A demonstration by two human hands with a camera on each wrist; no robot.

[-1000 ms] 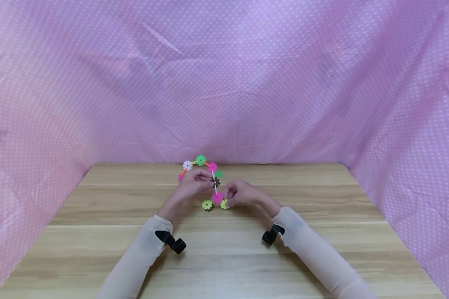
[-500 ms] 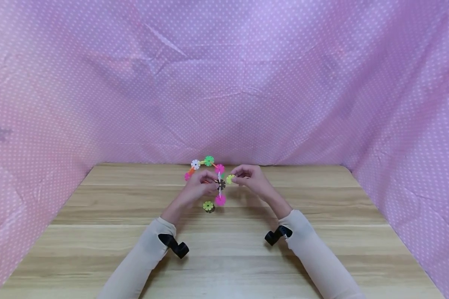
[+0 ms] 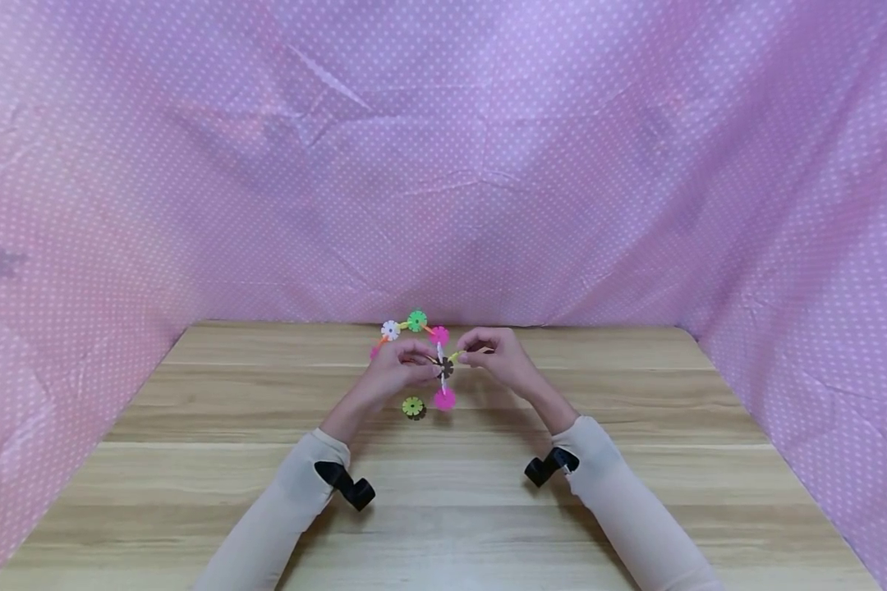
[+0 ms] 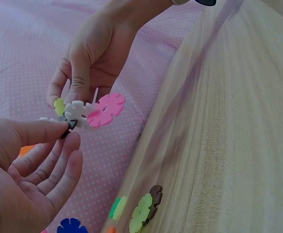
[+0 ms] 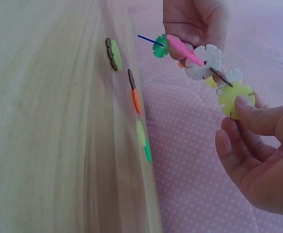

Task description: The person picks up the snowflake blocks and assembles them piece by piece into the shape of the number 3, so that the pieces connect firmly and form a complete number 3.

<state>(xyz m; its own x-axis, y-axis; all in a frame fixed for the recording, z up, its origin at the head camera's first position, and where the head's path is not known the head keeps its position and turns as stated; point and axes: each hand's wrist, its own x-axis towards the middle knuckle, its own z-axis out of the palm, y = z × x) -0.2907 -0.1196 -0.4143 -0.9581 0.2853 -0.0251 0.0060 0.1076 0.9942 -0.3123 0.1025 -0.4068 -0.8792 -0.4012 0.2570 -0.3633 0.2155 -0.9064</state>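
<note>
A chain of interlocking snowflake discs hangs between the hands above the table [image 3: 443, 492]. My left hand [image 3: 393, 367] pinches its dark brown disc [image 3: 448, 367] between thumb and fingers. Facing it, my right hand [image 3: 498, 357] pinches a yellow disc [image 5: 236, 99] at the brown disc's right edge; whether their slots are joined I cannot tell. A white disc [image 4: 77, 112] and a pink disc [image 4: 106, 109] extend towards the front. On the far side the chain curves left through another pink disc [image 3: 439, 335], a green disc [image 3: 417, 320] and a white one [image 3: 390, 330]. My left hand partly covers it.
A yellow-green disc [image 3: 412, 406] lies against a brown one on the table below the hands. In the right wrist view, an orange-and-brown pair [image 5: 134, 92] and a green-and-yellow pair [image 5: 144, 141] sit near the table's edge. Pink dotted cloth [image 3: 443, 205] stands behind.
My right hand has lifted the yellow disc from beside the front pink disc and brought it, turned edge-on, to the brown disc. The left hand and chain have shifted slightly right.
</note>
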